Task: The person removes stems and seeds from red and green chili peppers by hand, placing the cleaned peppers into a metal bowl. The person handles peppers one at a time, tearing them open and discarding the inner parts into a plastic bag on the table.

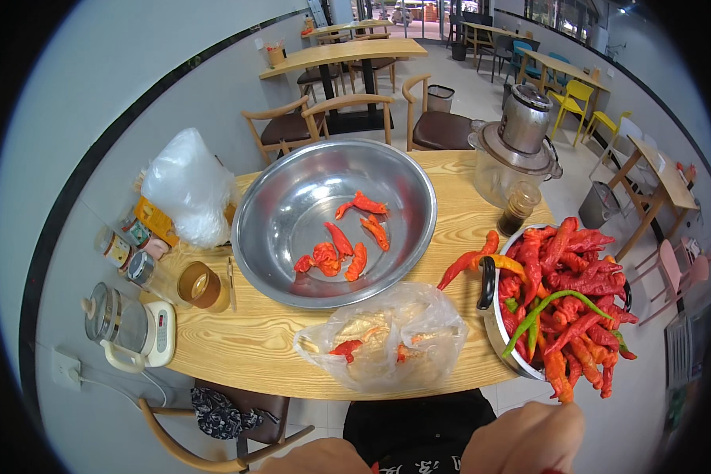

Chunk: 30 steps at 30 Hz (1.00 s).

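My left hand (pixel 317 459) shows only partly at the bottom edge, its fingers hidden; a small red bit (pixel 374 468) appears beside it. My right hand (pixel 527 438) is bent over with its fingertips out of sight, just below the heaped pot. Red chilli peppers (pixel 569 278) pile high in a metal pot (pixel 512 352) with black handles, a long green chilli (pixel 530 326) lying across them. Several red pepper pieces (pixel 340 240) rest inside a large stainless steel basin (pixel 260 260). Nearer me lies a clear plastic bag (pixel 403 355) with red scraps (pixel 346 349) on it.
At the right back stand a food chopper (pixel 515 142) and a dark-filled jar (pixel 518 207). On the left are an electric kettle (pixel 130 332), a brown cup (pixel 201 284), jars and a bulging plastic bag (pixel 186 186). A wooden chair (pixel 237 415) holds a patterned cloth (pixel 219 412).
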{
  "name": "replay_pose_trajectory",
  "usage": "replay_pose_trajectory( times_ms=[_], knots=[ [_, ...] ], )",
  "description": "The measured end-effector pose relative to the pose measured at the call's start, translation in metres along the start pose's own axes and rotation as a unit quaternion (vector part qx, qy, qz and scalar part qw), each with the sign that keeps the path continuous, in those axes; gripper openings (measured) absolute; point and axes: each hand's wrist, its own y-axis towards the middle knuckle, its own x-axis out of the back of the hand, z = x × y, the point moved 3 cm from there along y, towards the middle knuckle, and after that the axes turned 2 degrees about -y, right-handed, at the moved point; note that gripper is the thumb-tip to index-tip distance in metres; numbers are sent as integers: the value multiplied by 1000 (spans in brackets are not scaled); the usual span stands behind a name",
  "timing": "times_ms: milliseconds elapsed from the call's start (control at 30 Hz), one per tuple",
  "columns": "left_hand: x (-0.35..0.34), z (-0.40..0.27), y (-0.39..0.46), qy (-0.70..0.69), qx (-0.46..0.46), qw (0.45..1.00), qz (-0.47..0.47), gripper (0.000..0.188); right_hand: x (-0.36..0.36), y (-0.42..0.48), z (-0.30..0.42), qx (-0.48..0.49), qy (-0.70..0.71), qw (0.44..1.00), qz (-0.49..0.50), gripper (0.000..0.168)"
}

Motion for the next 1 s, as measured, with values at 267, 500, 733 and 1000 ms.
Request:
replay_pose_trajectory(
  times_ms=[267,500,733,1000],
  knots=[
    [-15,-6,3,79,-21,989,-121,35,-26,21,4,198,-44,922,-329,20],
    [-15,-5,3,79,-30,988,-126,35,-22,13,8,104,-98,951,-274,21],
    [-16,-6,5,88,-25,989,-117,36,-15,11,9,113,-114,959,-233,22],
    [38,13,-79,321,-34,783,-532,52,50,-12,-19,-132,-444,743,-483,19]
  ],
)
